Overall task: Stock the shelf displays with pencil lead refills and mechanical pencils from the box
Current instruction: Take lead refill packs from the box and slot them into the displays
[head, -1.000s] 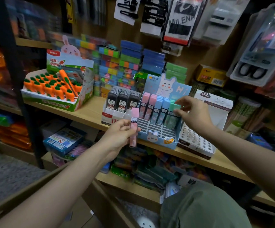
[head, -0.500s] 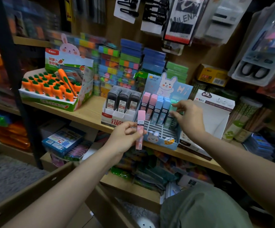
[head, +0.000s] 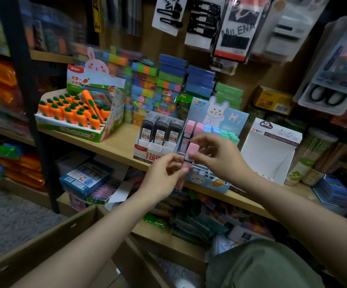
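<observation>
A pink lead refill case (head: 190,155) stands upright in front of the blue bunny display (head: 216,181) on the wooden shelf (head: 118,143). My left hand (head: 164,179) grips its lower part. My right hand (head: 220,156) pinches its pink cap from the right. The bunny display holds rows of pink, blue and green refill cases (head: 210,129). To its left, a white tray of black refill cases (head: 161,132) is full. A brown cardboard box (head: 43,244) lies open at the bottom left; its contents are out of view.
A carrot-shaped item display (head: 75,117) sits at the shelf's left. A white display box (head: 268,154) stands right of the bunny display. Stacked coloured packs (head: 168,88) line the back, hair clips and packets hang above, and a black upright post (head: 25,80) is at left.
My right hand left the green cases in the bunny display and came left onto the cap of the pink case. My left hand lifted the case slightly up and right.
</observation>
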Demonstrator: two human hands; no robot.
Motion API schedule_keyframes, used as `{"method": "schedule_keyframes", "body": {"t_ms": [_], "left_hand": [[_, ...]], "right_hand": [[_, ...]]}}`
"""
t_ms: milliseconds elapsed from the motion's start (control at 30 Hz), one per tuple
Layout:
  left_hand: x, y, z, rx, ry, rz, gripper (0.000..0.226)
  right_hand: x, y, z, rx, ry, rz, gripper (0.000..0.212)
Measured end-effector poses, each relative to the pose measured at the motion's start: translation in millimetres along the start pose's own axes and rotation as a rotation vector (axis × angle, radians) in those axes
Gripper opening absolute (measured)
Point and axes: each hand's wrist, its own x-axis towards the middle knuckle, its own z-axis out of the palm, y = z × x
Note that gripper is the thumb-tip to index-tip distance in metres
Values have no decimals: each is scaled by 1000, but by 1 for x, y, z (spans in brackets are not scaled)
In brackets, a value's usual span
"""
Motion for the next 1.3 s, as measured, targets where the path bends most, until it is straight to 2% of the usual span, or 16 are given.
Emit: {"method": "schedule_keyframes", "body": {"t_ms": [67, 133, 200, 300, 367, 467, 633, 767, 967, 1200, 1300], "left_hand": [[0, -2, -1, 36, 31, 30, 13], [0, -5, -5, 169, 102, 110, 16], [1, -11, -10, 320, 147, 187, 25], [-3, -25, -17, 544, 74, 184, 42], [-8, -35, -17, 632, 1, 161, 50], [-11, -43, -15, 726, -60, 222, 56], [-10, -51, -15, 737, -54, 295, 60], [-8, -56, -14, 714, -32, 310, 59], [-7, -59, -16, 683, -12, 339, 60], [-9, -56, -18, 734, -78, 318, 69], [-14, -53, -21, 728, -112, 309, 67]], "right_hand": [[4, -2, 1, 10, -9, 9, 25], [13, -3, -6, -6, 9, 15, 22], [27, -4, -20, -64, 93, 25, 22], [45, -4, -32, -165, 185, 15, 17], [53, -1, -27, -230, 163, 5, 15], [59, 6, -12, -274, 149, -15, 15], [70, 9, 2, -291, 189, -22, 15], [76, 8, 9, -332, 151, -37, 19], [75, 14, 22, -328, 190, 44, 22], [72, 8, 30, -368, 223, 81, 20], [65, 3, 32, -346, 169, 113, 38]]}}
